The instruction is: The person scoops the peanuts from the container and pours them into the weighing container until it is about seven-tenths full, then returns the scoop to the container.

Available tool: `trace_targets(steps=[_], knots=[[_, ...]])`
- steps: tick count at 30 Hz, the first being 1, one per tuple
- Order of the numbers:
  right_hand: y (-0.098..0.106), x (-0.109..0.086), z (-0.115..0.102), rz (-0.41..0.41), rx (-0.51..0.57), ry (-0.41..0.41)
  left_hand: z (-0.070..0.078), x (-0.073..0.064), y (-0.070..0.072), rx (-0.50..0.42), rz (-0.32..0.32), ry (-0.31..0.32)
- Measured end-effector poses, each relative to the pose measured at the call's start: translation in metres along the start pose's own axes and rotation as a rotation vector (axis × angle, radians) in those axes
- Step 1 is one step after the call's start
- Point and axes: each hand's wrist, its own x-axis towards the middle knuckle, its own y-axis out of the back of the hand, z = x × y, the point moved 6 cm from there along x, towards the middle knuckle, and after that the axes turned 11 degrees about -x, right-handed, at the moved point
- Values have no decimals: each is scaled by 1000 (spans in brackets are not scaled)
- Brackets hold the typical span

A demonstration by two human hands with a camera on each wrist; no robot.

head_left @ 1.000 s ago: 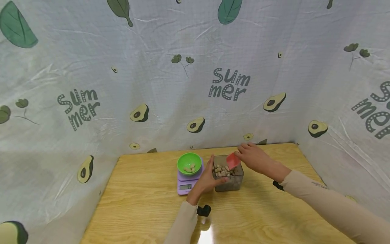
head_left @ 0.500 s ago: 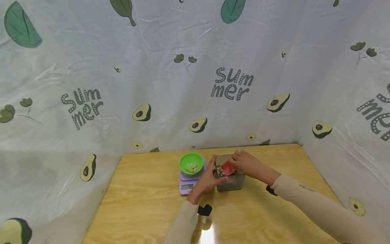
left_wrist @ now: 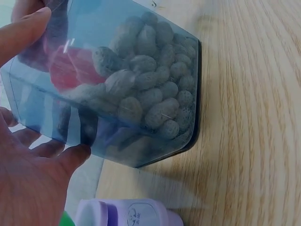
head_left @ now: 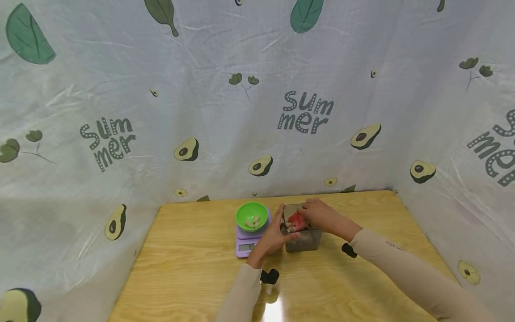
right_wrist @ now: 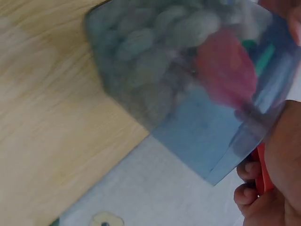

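A clear grey plastic container (head_left: pixel 303 243) holds unshelled peanuts (left_wrist: pixel 148 87), seen through its wall in the left wrist view. My left hand (head_left: pixel 273 236) grips its near left corner, thumb along the front and fingers on the left side. Inside the container, my right hand (head_left: pixel 322 215) holds a red scoop (head_left: pixel 297 222) by its handle, the scoop's bowl down among the peanuts. Left of the container, a green bowl (head_left: pixel 243 212) with several peanuts sits on a purple kitchen scale (head_left: pixel 242 255), its display lit with digits.
The wooden table (head_left: pixel 189 268) meets a pale curtain (head_left: pixel 217 112) printed with avocados behind and at the sides. Bowl and scale stand close beside my left hand. Both wrists wear black camera straps.
My right hand has lowered the red scoop into the peanuts and moved it a little left. My left hand keeps its grip on the container; the bowl has stayed put.
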Motion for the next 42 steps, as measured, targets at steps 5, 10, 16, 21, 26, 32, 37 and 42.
trace_targets(steps=[5, 10, 16, 21, 26, 32, 37, 42], knots=[[-6, -8, 6, -4, 168, -95, 0, -1, -1, -1, 6, 13], [-6, -13, 9, 19, 200, -177, 0, -2, 1, 12, 6, 30], [-2, -16, 10, 47, 257, -165, 2, -2, 2, -17, -6, 15], [0, -27, 18, 74, 375, -173, 2, -3, 1, -52, -11, 13], [-3, -42, 24, 106, 468, -247, 0, -4, 1, -43, -2, 37], [-12, -56, 25, 97, 566, -360, 2, -5, 2, -60, 10, 44], [-15, -63, 24, 73, 636, -426, 4, -7, 2, -21, 11, 47], [-7, -67, 29, 95, 640, -441, 15, -10, 6, 52, 14, 17]])
